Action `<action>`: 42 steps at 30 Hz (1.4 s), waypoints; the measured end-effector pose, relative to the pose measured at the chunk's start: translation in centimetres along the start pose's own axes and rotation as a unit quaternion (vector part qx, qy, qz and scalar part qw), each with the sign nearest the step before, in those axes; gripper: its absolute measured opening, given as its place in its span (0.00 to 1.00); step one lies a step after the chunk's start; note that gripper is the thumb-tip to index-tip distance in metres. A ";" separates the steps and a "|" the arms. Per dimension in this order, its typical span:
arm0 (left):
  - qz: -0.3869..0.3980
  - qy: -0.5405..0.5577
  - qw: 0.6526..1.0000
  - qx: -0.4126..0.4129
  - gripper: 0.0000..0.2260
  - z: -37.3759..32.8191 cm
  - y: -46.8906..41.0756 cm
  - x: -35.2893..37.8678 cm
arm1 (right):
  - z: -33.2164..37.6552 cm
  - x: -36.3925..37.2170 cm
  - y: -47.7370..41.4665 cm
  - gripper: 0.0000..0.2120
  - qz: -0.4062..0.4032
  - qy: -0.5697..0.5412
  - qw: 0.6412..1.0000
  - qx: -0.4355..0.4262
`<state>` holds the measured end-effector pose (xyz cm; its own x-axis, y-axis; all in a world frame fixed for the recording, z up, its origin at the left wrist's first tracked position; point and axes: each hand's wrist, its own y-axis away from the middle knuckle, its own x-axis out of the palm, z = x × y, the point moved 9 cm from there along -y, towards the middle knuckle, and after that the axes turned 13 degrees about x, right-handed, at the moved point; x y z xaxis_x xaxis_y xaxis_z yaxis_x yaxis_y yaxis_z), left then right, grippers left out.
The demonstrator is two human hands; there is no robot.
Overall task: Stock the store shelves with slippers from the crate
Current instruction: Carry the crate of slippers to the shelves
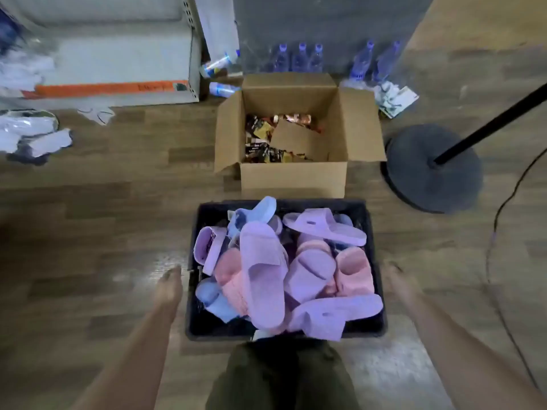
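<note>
head view looks straight down on the black crate, which sits on the wood floor just in front of my legs, heaped with lilac, pink and blue slippers. my left grip hangs just beside the crate's left wall and my right grip just beside its right wall. both look released, fingers fairly straight, grasping nothing, though blur hides whether they touch the plastic. the crate is full past its rim, so i judge stocking has barely begun and this is the step of getting at the load. the white shelf unit stands well apart, far left. next i must either clasp both walls and carry the crate there, or lift the top lilac slipper and walk it over.
</note>
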<state>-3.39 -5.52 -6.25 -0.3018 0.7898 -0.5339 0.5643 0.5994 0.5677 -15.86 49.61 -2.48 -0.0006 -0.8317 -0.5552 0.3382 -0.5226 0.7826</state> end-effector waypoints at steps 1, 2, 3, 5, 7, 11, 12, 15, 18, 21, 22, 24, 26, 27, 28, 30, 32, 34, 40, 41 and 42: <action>-0.016 -0.001 1.000 0.001 0.20 0.2 -1.6 0.8 | 0.8 1.2 -1.5 0.18 0.008 -0.002 1.000 -0.006; -0.012 0.002 1.000 -0.006 0.21 0.6 -3.1 1.8 | 1.2 2.4 -3.5 0.20 0.023 0.012 0.999 -0.020; 0.002 0.026 1.000 -0.018 0.21 0.8 -4.4 2.9 | 1.3 3.6 -5.1 0.22 0.038 0.028 0.999 -0.021; 0.033 0.092 0.994 -0.056 0.24 1.6 -6.3 5.0 | 1.1 5.5 -8.7 0.26 0.059 0.023 0.998 -0.025; 0.045 0.143 0.987 -0.061 0.26 2.2 -7.2 5.9 | 1.2 5.6 -11.5 0.27 0.058 0.001 0.997 -0.047; 0.096 0.212 0.970 -0.073 0.22 1.3 -6.8 8.2 | 0.3 7.1 -15.2 0.31 0.151 -0.065 0.986 -0.021; 0.102 0.227 0.966 -0.074 0.22 1.2 -6.5 8.6 | 0.3 7.4 -14.4 0.29 0.176 -0.086 0.980 -0.018; 0.097 0.234 0.966 -0.060 0.20 0.7 -6.6 8.9 | 0.7 7.5 -12.5 0.38 0.190 -0.117 0.975 -0.011; 0.073 0.237 0.967 -0.059 0.20 0.1 -6.2 8.5 | 1.4 7.0 -10.9 0.26 0.171 -0.128 0.977 -0.020; 0.095 0.260 0.958 -0.073 0.23 -0.2 -5.1 8.2 | 1.2 6.6 -10.0 0.20 0.171 -0.126 0.977 0.000; 0.093 0.263 0.958 -0.071 0.24 -0.6 -4.5 7.7 | 1.4 6.1 -9.2 0.23 0.167 -0.124 0.978 0.004; 0.086 0.265 0.958 -0.059 0.24 -2.0 -3.5 6.1 | 2.1 5.1 -8.2 0.29 0.168 -0.126 0.978 0.007; 0.074 0.256 0.963 -0.038 0.23 -4.1 -1.8 4.1 | 3.7 3.4 -5.8 0.29 0.171 -0.132 0.976 -0.006; 0.061 0.255 0.965 -0.024 0.22 -5.6 -0.6 2.8 | 4.9 2.5 -4.0 0.29 0.176 -0.133 0.975 -0.016; 0.042 0.257 0.965 -0.023 0.22 -6.9 0.6 1.3 | 5.8 1.5 -2.4 0.29 0.176 -0.128 0.976 -0.023; 0.021 0.264 0.964 -0.034 0.22 -8.9 3.4 -1.9 | 7.7 -0.9 1.2 0.31 0.170 -0.115 0.978 -0.035; 0.018 0.271 0.962 -0.029 0.23 -11.5 7.1 -5.1 | 9.6 -3.3 4.8 0.29 0.171 -0.105 0.978 -0.057; 0.005 0.289 0.957 -0.014 0.23 -13.5 10.9 -8.5 | 11.9 -5.9 8.1 0.30 0.160 -0.096 0.979 -0.087; -0.105 0.332 0.937 0.002 0.24 -14.8 23.5 -19.8 | 20.1 -10.0 26.6 0.14 0.145 -0.005 0.967 -0.209; -0.128 0.344 0.930 0.001 0.24 -14.2 25.6 -21.3 | 21.0 -10.3 29.2 0.12 0.144 0.012 0.962 -0.233; -0.152 0.353 0.923 -0.001 0.22 -13.5 27.8 -22.9 | 21.7 -10.3 31.8 0.11 0.140 0.030 0.957 -0.253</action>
<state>8.89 -5.21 30.25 -0.8719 0.4727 -0.1276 0.3699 0.8067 0.4610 -25.53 37.47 34.20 0.2052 -0.9060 -0.3703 0.7290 -0.1109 0.6754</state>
